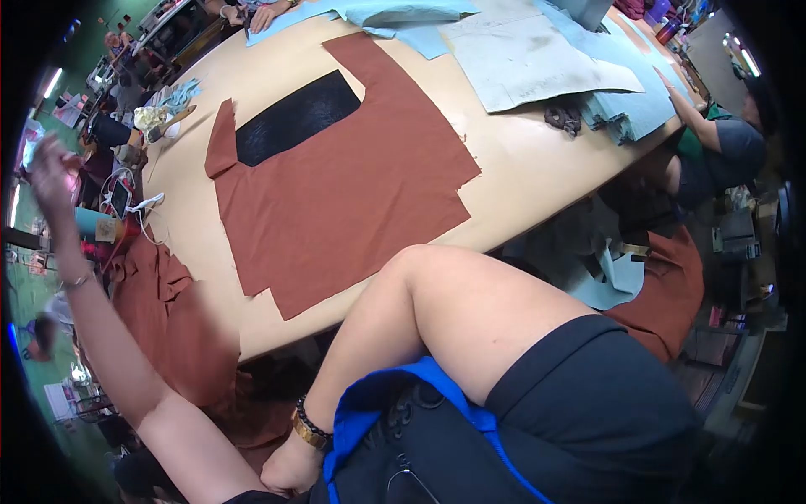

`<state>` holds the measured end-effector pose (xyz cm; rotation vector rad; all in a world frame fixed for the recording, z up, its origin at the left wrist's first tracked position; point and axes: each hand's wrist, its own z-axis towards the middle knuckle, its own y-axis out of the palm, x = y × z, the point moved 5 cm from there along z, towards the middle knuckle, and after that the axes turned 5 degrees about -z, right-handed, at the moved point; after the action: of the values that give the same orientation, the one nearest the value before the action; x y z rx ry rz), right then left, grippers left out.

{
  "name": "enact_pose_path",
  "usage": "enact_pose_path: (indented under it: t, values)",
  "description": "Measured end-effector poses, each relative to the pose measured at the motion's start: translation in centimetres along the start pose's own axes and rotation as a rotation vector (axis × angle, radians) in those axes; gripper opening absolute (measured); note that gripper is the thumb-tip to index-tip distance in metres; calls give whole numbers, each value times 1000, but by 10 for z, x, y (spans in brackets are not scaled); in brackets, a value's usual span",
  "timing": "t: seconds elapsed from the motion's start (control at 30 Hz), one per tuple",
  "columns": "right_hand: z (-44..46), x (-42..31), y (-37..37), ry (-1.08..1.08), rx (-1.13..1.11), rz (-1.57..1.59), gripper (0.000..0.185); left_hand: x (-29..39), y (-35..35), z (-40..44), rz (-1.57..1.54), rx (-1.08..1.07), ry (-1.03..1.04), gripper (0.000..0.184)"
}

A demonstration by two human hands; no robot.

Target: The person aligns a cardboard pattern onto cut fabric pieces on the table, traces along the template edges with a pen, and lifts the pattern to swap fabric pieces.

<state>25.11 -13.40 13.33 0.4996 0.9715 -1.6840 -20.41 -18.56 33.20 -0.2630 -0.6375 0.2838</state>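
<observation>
My left hand [54, 168] is raised at the far left, above the table's side, its fingers smeared by motion. Low in front of my body, my right hand [290, 468] is curled closed beside my left upper arm; what its fingers grip, if anything, is hidden. A rust-brown cut fabric panel [353, 189] lies flat on the table [180, 202], apart from both hands. Inside the panel's wide cutout rests a shiny black sheet [294, 113]. More rust-brown fabric [164, 323] hangs in folds at the table's left edge, near my left forearm.
Light blue fabric [411, 17] and a large pale pattern sheet [537, 63] cover the far side. A brush [172, 122], a phone with a white cable [122, 197] and a teal container [99, 225] crowd the left. Other people's hands [267, 15] rest at the far edge.
</observation>
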Motion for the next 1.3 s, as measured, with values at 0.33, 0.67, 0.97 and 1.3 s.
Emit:
enact_pose_path:
  t: [0.33,0.67,0.97,1.3]
  values:
    - [-54,-35,-25,591,-108,376,44,25,271,-298,283,-1042,-370,25]
    - [-73,-96,-64,116,165,-174,20,51,265,-312,407,-1075,-231,23]
    - [-263,-89,-180,856,657,-934,28,86,256,-314,83,-917,-623,28]
    - [-544,-203,-180,955,1671,-1077,33,130,304,-351,-96,-934,-177,57]
